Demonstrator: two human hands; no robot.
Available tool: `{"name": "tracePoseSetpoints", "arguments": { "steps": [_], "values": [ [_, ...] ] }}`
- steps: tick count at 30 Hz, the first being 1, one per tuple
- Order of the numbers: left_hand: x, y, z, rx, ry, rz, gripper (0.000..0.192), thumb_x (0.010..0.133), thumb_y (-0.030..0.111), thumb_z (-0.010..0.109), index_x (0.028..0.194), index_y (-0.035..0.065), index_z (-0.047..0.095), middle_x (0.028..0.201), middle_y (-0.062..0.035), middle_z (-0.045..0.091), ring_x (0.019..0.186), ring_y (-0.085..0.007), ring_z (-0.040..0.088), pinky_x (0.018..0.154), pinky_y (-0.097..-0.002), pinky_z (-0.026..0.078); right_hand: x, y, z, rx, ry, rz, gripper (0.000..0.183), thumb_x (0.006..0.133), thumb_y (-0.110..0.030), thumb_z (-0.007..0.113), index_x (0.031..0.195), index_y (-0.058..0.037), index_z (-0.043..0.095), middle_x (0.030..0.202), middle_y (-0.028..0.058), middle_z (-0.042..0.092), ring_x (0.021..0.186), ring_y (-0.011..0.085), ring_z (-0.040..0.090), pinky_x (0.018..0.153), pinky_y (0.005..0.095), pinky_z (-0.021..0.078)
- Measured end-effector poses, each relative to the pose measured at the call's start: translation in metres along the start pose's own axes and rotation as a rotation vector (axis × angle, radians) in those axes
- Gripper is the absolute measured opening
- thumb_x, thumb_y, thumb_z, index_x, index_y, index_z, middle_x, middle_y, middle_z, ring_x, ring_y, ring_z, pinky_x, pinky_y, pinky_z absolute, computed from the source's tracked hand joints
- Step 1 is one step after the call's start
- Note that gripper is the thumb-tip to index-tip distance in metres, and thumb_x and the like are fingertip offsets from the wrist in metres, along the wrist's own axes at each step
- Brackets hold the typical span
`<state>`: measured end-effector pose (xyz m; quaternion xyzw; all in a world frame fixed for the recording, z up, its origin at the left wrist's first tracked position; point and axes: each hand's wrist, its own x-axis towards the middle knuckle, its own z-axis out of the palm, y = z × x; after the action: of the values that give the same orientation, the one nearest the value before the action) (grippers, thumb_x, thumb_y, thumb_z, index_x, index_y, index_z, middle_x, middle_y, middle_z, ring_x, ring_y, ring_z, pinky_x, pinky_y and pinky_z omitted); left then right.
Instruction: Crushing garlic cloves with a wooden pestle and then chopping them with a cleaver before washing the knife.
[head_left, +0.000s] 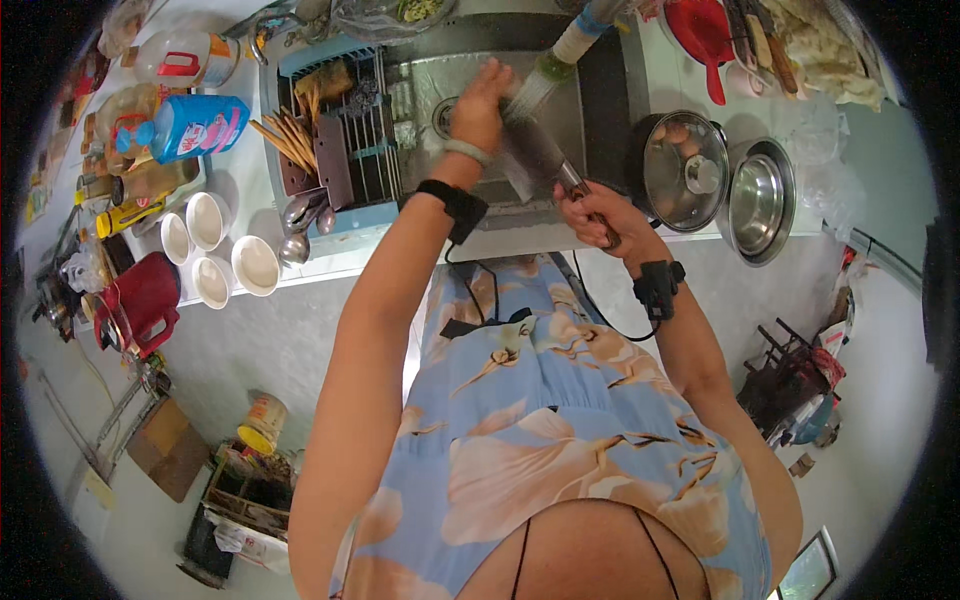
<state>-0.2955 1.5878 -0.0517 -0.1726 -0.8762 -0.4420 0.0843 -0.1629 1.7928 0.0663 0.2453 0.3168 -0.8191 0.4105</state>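
Over the sink (592, 150), my right hand (604, 214) grips the handle of a cleaver (532, 146), its broad blade pointing up and left. Water runs from a faucet hose (577, 45) with a green end onto the blade near its far end. My left hand (480, 105), slightly blurred, is beside the blade's far end with its fingers stretched; whether it touches the metal cannot be told. It seems to hold nothing. A drain strainer (444, 116) lies partly behind the left hand.
Left of the sink, a blue dish rack (360, 219) holds chopsticks (289, 142). White cups (255, 265), a blue detergent bottle (199, 127) and a red pitcher (146, 300) stand farther left. A lidded pot (679, 180), steel bowls (759, 199) and a red plastic scoop (701, 34) are at right.
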Motion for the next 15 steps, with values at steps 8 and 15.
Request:
{"name": "tracePoseSetpoints", "arguments": {
  "steps": [8, 15],
  "values": [
    [-0.001, -0.034, -0.050, -0.006, -0.028, -0.687, 0.039, 0.093, 0.000, 0.050, 0.129, 0.0109, 0.062, 0.117, -0.0184, 0.067, 0.102, -0.0309, 0.068, 0.085, -0.0339, 0.055, -0.018, 0.001, 0.003, -0.097, -0.002, -0.037, 0.028, 0.088, -0.007, 0.062, 0.114, -0.0037, 0.053, 0.065, -0.0015, 0.047, 0.041, 0.0042, 0.037, 0.035, 0.0207, 0.0316],
    [-0.067, 0.057, -0.022, -0.216, -0.021, -0.052, 0.052, 0.085, -0.007, 0.057, 0.133, 0.0116, 0.057, 0.135, -0.0165, 0.057, 0.118, -0.0337, 0.060, 0.098, -0.0392, 0.050, 0.024, 0.014, -0.021, 0.091, 0.015, -0.095, 0.026, 0.090, -0.008, 0.060, 0.115, -0.0029, 0.053, 0.068, -0.0013, 0.048, 0.045, 0.0045, 0.040, 0.036, 0.0207, 0.0319]
  ]
}}
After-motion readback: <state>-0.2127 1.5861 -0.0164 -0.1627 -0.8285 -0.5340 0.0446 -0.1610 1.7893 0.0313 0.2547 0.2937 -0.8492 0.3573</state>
